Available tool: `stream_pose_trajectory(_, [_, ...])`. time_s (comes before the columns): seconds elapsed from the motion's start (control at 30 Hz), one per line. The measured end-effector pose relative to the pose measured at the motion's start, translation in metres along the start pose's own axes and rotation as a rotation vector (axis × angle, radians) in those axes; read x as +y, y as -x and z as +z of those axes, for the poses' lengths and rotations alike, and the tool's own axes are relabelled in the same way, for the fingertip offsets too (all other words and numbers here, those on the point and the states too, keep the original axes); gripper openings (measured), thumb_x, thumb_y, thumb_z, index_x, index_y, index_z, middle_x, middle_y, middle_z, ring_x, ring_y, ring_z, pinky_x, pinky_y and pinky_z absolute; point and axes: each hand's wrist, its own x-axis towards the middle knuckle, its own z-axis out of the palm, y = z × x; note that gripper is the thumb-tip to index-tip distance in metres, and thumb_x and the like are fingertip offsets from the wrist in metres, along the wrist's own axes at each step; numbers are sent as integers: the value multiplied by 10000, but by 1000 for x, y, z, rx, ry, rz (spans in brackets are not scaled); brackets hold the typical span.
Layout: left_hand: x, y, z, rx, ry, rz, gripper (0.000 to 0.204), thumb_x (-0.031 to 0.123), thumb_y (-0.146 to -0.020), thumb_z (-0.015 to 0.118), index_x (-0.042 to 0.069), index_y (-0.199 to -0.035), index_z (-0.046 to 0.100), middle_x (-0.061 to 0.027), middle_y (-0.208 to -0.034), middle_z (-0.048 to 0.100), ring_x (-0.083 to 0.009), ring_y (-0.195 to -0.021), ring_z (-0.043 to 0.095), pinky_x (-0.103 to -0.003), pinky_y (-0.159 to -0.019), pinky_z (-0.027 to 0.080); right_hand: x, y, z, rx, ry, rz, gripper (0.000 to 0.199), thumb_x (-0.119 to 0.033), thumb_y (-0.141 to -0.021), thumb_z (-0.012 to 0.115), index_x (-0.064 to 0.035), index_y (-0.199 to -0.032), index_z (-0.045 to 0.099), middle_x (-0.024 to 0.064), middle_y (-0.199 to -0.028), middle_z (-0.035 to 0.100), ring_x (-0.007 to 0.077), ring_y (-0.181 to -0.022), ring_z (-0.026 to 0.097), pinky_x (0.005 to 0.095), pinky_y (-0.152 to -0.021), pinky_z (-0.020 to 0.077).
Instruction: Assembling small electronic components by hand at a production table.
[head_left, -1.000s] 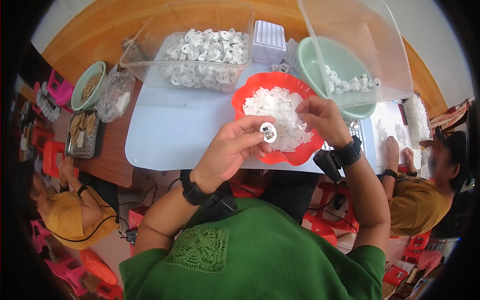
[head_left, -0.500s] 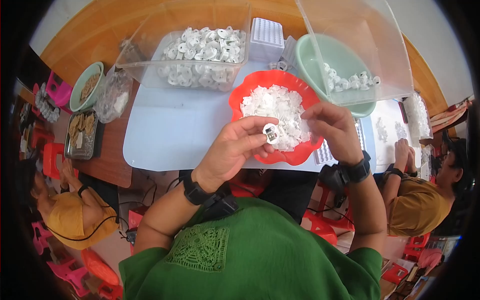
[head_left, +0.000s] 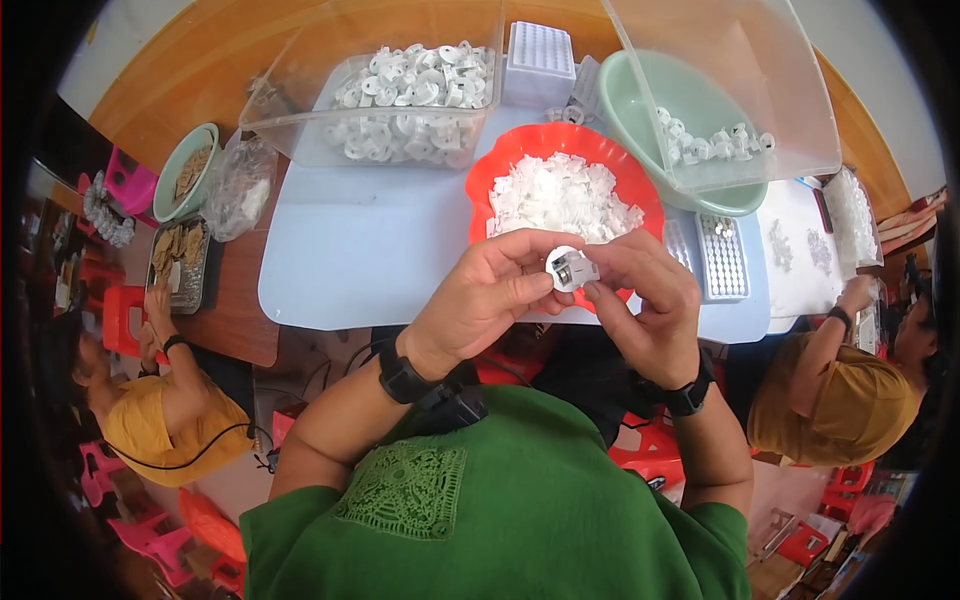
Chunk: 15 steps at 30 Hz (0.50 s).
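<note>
Over the near edge of a red scalloped bowl [head_left: 484, 180], my left hand [head_left: 485, 295] pinches a small round white plastic part [head_left: 556, 262] with metal bits showing inside it. My right hand [head_left: 655, 300] has its thumb and finger closed on a flat white plastic piece [head_left: 586, 272], which meets the open side of the round part. A heap of similar flat white pieces [head_left: 560, 195] fills the bowl just beyond my fingers.
A clear bin [head_left: 300, 125] of white round parts stands back left. Beside it are stacked white trays [head_left: 540, 65]. Back right, a tilted clear container [head_left: 740, 80] overlaps a green basin [head_left: 630, 120]. A tray of small cells [head_left: 722, 258] lies right. Co-workers sit on both sides.
My right hand has left the heap and brought a white piece against the round part. Both hands now meet at the bowl's near edge.
</note>
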Motion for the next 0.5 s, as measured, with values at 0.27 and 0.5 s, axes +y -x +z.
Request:
stream_pose_trajectory(0.27, [-5,0,2,-61,-7,-37,451,87,-911,566,-63,-1316,434,-117,-1109,609,-167,-937,619,-288,-824,517,5,6,-15,-95,175,-222,243,109,-731,617,15,-955,629,119,-876,607,192,-724,645,260,-602,518])
stream_pose_trajectory(0.5, [-10,-2,-3,-46,27,-37,447,82,-915,561,-68,-1316,434,-120,-1109,613,-163,-951,615,-259,-774,506,9,14,-24,-27,-638,338,96,84,-802,617,64,-894,596,105,-892,627,105,-716,634,221,-592,513])
